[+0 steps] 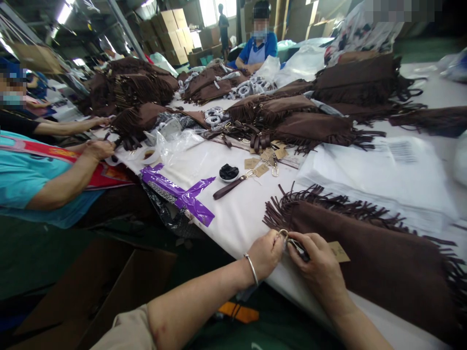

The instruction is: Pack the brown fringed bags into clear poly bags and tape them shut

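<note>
1. Fingertips of the left hand point(270, 250) pinch a metal ring point(283, 234); the right hand point(321, 262) closes narrowly on a small dark piece point(299, 249) beside it. Whether the two parts are joined, I cannot tell.
2. Both pieces are at the near table edge, by the brown fringed bag point(365, 253) and its card tag point(339, 251).
3. The step in hand looks like close fingertip work on the ring — any further move would call for a steady left pinch and small right-hand adjustments.
4. On the white table point(226, 221) are a dark strap point(229, 188), a small dish point(229, 180) of black bits, purple tape point(197, 206) and plastic sheets point(350, 167).
5. Beyond — more fringed bags point(314, 127), a person in blue point(257, 51) and stacked cartons point(171, 36); another person's turquoise sleeve point(18, 180) shows at left.
</note>
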A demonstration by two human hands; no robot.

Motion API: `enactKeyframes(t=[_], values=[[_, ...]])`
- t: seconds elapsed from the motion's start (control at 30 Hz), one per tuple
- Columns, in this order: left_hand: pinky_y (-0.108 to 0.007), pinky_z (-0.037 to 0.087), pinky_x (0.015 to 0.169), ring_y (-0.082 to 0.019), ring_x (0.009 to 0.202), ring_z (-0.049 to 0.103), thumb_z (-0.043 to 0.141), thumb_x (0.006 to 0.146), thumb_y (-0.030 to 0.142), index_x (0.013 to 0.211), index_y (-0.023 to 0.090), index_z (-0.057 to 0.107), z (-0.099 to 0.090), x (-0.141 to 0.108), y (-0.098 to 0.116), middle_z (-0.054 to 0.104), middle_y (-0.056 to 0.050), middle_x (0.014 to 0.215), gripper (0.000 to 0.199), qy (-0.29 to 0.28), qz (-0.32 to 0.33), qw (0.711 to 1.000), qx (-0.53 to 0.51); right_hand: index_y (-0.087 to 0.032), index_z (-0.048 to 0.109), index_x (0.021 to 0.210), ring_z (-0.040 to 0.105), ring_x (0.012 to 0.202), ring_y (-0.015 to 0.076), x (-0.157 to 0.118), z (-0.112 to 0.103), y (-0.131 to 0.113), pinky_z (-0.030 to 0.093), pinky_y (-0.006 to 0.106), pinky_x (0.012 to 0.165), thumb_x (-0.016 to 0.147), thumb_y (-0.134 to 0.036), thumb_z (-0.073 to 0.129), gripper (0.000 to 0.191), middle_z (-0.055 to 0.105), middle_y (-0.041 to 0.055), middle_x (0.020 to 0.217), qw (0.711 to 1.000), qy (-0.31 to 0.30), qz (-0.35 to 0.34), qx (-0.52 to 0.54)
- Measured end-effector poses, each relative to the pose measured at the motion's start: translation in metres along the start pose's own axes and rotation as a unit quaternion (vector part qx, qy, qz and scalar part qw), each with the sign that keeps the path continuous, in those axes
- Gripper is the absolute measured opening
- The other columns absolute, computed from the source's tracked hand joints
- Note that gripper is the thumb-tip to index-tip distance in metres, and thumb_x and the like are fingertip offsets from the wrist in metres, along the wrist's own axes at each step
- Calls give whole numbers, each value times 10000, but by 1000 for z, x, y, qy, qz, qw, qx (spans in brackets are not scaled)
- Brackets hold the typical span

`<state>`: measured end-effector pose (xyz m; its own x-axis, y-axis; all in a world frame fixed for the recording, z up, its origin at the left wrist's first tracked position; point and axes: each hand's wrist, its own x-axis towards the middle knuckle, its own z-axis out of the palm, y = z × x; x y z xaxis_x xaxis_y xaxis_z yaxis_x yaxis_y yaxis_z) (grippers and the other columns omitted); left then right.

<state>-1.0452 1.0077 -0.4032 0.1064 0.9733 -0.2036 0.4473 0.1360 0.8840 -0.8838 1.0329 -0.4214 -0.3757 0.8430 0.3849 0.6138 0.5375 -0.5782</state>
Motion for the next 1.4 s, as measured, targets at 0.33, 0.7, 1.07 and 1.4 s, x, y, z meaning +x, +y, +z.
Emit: enactKeyframes(t=[0.33,0.7,1.07,1.4], values=[[-210,354,558,-99,554,463,383,945,437,958,159,522,-1,-4,-2,487,39,605,312,-13,-3,997,-81,-232,566,996,551,865,177,0,-2,-3,454,340,819,871,-291,552,139,568,31,893,1000,19,11,9],[-178,318,406,-65,401,386,388,924,466,911,179,431,10,1,-4,431,73,565,290,-59,-56,974,-209,-229,561,1004,554,856,186,-3,-1,0,445,344,803,893,-315,511,150,571,39,896,1000,13,3,-2],[-178,326,321,-75,365,390,296,936,440,900,200,367,16,3,-5,433,69,595,253,-105,-86,972,-192,-224,554,979,549,845,171,-6,2,2,430,320,792,886,-301,535,123,566,30,884,1000,29,6,-9],[-172,310,387,-68,425,397,368,899,481,830,170,449,15,2,7,438,55,554,328,-89,-78,978,-172,-227,562,943,551,862,143,-6,-1,-2,417,285,816,889,-319,527,112,576,11,896,995,51,73,49]])
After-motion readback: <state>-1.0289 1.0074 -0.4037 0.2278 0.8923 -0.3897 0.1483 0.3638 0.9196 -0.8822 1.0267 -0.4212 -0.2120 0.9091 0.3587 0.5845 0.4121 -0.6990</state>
